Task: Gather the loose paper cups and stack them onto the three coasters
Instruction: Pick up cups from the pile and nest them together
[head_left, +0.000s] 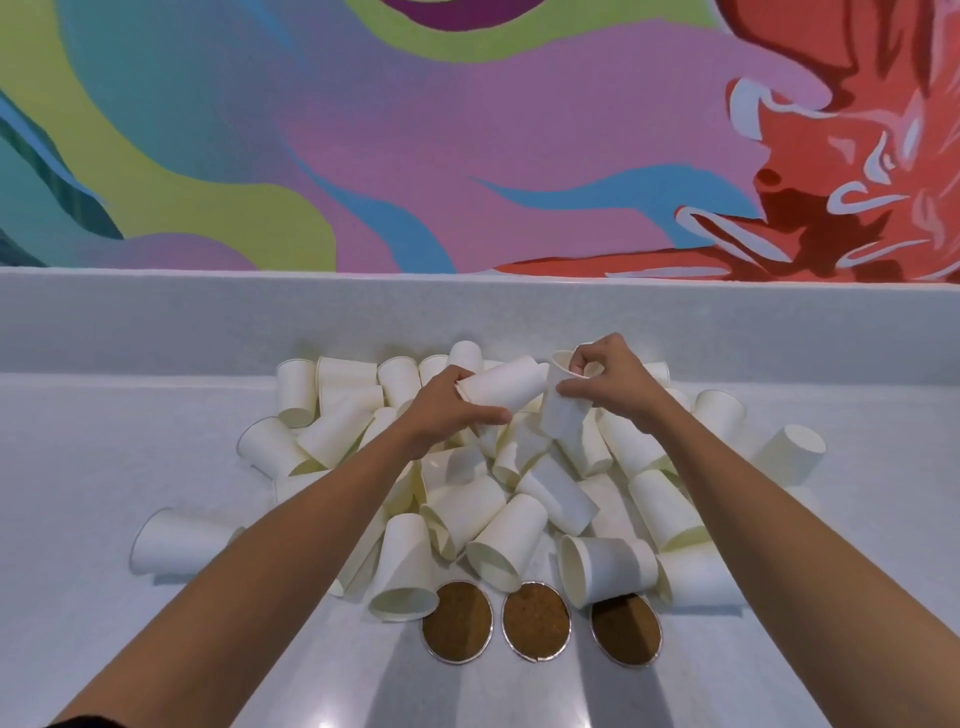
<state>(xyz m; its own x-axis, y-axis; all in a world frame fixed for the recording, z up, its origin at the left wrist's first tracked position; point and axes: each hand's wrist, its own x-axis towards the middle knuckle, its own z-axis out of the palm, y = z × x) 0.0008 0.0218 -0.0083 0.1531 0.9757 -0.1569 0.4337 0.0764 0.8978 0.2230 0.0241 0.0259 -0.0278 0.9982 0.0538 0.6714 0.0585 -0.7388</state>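
Arms (291, 545) outstretched: left hand (447, 410) grips sideways cup (506, 387), right hand (610, 384) pinches upright cup (562, 418).

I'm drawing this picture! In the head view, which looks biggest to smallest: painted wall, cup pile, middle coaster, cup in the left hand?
1. Painted wall
2. Cup pile
3. Middle coaster and the cup in the left hand look about alike. The coaster is nearer the camera, so I won't rank them.

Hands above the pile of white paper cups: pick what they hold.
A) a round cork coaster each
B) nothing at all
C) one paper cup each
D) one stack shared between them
C: the left hand grips a sideways white paper cup, and the right hand pinches a second white paper cup at its rim.
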